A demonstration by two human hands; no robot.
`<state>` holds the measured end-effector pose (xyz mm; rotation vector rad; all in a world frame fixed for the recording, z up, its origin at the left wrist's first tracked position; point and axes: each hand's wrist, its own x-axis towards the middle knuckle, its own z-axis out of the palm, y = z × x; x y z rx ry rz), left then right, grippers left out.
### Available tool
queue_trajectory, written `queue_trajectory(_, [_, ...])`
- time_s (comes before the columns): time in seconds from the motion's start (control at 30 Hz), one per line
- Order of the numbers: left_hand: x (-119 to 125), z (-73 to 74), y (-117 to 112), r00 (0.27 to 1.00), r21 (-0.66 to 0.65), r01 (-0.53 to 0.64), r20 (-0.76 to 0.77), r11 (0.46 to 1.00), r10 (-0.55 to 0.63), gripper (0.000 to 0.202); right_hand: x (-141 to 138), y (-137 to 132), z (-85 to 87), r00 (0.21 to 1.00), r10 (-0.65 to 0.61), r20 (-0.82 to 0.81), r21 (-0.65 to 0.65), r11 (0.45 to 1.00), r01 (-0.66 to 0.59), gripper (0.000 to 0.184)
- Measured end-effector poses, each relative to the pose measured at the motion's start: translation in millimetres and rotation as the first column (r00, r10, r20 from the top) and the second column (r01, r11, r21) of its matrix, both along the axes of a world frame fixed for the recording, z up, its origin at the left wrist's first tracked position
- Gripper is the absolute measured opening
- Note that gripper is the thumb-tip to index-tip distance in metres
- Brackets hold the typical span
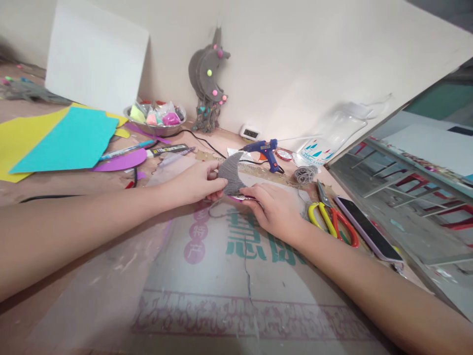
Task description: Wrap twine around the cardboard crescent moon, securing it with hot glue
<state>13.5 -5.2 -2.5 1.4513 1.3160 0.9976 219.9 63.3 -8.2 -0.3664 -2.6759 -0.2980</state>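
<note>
Yarn-covered crescent (229, 173) is being held up over the printed sheet (207, 291), mid-counter (221, 140), between near edge and wall-side edge. Its left side is being gripped by the left hand (197, 182), thumb in front, fingers curled behind. Its lower end is being pinched by the right hand (271, 204), fingers closed on the rim, where a purple, shiny bit is showing.

Yarn is probably being wound or tucked there, judging by the loose strand (218, 215) hanging below. For a good result, the strand is best being pulled evenly taut, with each turn being laid snug against the last. Extra care is being called for at the narrow tip, where turns could be slipping off. Slack is best being drawn from the yarn ball (306, 174), lying toward the counter's right edge, clear of the scissors (332, 222). Glue gun (268, 150), lying near the wall-side edge, is best being treated as hot.
</note>
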Motion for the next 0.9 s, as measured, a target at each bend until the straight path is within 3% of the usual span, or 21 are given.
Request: queue_trajectory(0.9, [-1.6, -4.0, 2.0, 1.0, 0.03, -0.002, -0.016, 1.0, 0.002, 0.016, 1.0, 0.4, 0.0, 0.999, -0.023, -0.032, -0.049, 0.999, 0.021, 0.02])
